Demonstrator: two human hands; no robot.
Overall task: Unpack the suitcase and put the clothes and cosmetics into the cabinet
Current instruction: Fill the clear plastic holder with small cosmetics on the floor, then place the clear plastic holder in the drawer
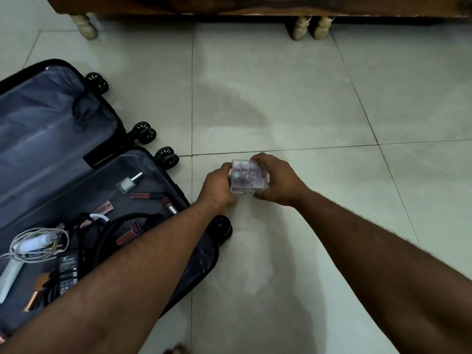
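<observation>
Fingers first: both sets are curled round a small clear plastic box (249, 177) with rows of purplish round things inside, can't tell if they're nail polish caps or little pots. My left hand (219, 188) grips its left side, my right hand (277, 180) clamps the right side with fingers wrapped over the far top edge. The box sits low over the tiled floor (306, 98), just right of the suitcase; whether it's touching the tile or hanging a bit above, I can't tell from this angle

Moving outward, the suitcase (76, 175) lies flat open on my left. The near half has loads left in it: a glass perfume bottle (129, 183), several lipsticks (147, 195), a black power adapter (67, 273) with tangled cables, a white tube. No clothes that I can make out

I reckon we're at the cosmetics stage, with this box being the item in hand. The wooden cabinet (255, 5) is along the top of view, only its base and legs showing, well apart from the box. Next move as I see it: keep the box level so nothing rattles loose, lift and carry it forward to the cabinet, then come back for the loose bits
</observation>
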